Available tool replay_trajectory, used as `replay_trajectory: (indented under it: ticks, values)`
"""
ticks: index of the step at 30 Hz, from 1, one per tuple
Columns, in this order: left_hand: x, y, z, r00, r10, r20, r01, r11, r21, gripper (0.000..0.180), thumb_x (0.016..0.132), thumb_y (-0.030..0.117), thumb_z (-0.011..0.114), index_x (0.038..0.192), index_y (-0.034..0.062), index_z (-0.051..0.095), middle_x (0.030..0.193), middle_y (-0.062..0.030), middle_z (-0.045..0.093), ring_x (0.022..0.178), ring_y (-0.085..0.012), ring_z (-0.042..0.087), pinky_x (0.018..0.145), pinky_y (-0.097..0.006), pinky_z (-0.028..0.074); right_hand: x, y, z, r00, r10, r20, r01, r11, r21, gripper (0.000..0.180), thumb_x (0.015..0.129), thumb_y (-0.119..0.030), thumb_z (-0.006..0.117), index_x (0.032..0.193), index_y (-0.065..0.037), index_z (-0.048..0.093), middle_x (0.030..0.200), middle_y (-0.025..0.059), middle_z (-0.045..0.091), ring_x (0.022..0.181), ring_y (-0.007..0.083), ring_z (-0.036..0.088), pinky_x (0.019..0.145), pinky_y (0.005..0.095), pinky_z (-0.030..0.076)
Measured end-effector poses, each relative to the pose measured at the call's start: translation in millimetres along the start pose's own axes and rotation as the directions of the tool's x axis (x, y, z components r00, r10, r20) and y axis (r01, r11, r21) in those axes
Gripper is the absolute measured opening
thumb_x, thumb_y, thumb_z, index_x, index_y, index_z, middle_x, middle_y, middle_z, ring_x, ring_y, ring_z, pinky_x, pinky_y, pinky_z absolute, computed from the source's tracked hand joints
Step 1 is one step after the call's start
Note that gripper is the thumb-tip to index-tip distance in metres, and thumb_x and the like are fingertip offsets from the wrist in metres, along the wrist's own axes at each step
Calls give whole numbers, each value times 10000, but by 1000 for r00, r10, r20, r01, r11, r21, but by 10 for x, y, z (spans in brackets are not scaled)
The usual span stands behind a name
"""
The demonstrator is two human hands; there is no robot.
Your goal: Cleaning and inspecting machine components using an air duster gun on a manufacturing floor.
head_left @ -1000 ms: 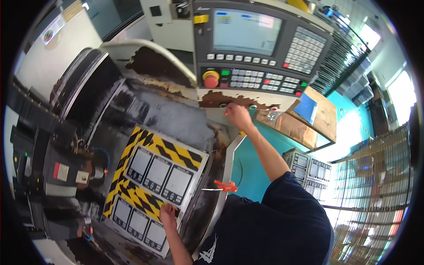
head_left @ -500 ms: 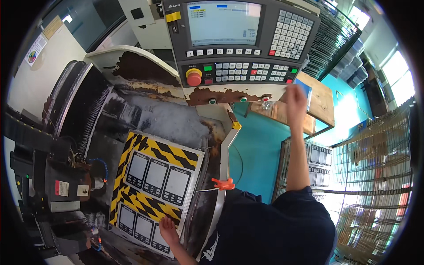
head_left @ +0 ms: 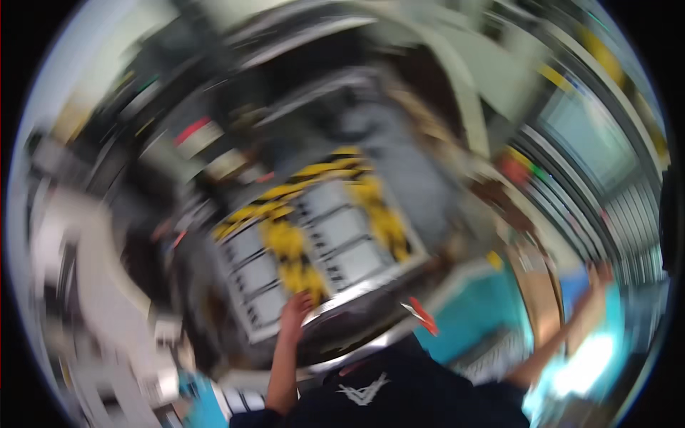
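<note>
The whole picture is smeared by motion. My left hand (head_left: 296,308) is at the near edge of a flat board (head_left: 330,303) covered with yellow-and-black striped tape and two rows of grey-white rectangular panels (head_left: 337,214). Its fingers are too blurred to read, and whether it touches the board is unclear. Far to the right, my right hand (head_left: 601,274) reaches out at the end of my stretched arm, close to the lower edge of a machine control panel (head_left: 571,192). Blur hides its fingers too, and contact with the panel cannot be made out.
The board lies inside a machine bed with a pale curved rim (head_left: 467,93). Dark machine parts (head_left: 221,153) stand beyond it to the left. An orange-red nozzle or clip (head_left: 422,315) sits at the near rim. A wooden table (head_left: 535,285) stands on the turquoise floor (head_left: 485,307).
The view has swung left, so the board and control panel appear rotated and the panel sits farther right. My left hand remains by the board's edge; my right arm is still extended near the panel.
</note>
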State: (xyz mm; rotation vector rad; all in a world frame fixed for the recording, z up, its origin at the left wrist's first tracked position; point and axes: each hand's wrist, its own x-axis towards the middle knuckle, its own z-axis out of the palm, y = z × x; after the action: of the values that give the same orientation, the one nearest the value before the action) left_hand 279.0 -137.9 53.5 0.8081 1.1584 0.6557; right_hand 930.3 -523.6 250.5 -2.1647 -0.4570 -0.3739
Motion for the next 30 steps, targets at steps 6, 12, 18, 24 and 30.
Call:
replay_trajectory:
  ticks: [6,12,18,24,30]
  values:
    - [-201,-53,528,985,-122,-124,107,986,-125,318,1024,336,573,1199,80,642,1096,-54,715,951,-133,672,881,-287,529,-797,-946,2666,563,-391,729,11,885,466,451,1023,-296,543,1390,-35,548,1428,176,546,1285,260,531,1064,364,433]
    - [-695,-90,575,981,40,-190,-94,955,-282,297,1033,334,565,1179,88,644,1098,-22,700,956,-101,650,860,-257,512,-1563,-727,1637,158,-333,930,15,942,335,491,1038,-324,495,1405,1,517,1389,194,559,1223,289,541,1022,366,449]
    - [-1243,-22,500,971,227,-74,-237,879,-415,268,1051,317,555,1166,94,647,1074,-10,696,932,-77,633,854,-235,502,-2002,-522,1083,14,-229,973,-283,933,224,523,1038,-424,464,1438,-93,522,1390,197,554,1232,337,518,1038,428,436]
    - [-2355,-319,-5,915,397,-73,-399,863,-309,337,1052,279,546,1253,17,611,1116,-100,689,1035,-174,648,963,-318,504,-2592,-298,1619,385,-366,847,-55,908,416,308,960,-220,682,1192,-51,571,937,16,585,811,108,554,727,251,477]
    - [-3184,-1146,-307,950,269,-158,-310,862,-402,347,1066,273,490,1240,-4,605,1124,-113,678,1024,-190,636,950,-341,492,-2946,-705,1671,503,-268,822,-211,884,417,376,986,-231,666,1288,-31,566,1119,63,664,915,130,629,782,262,500]
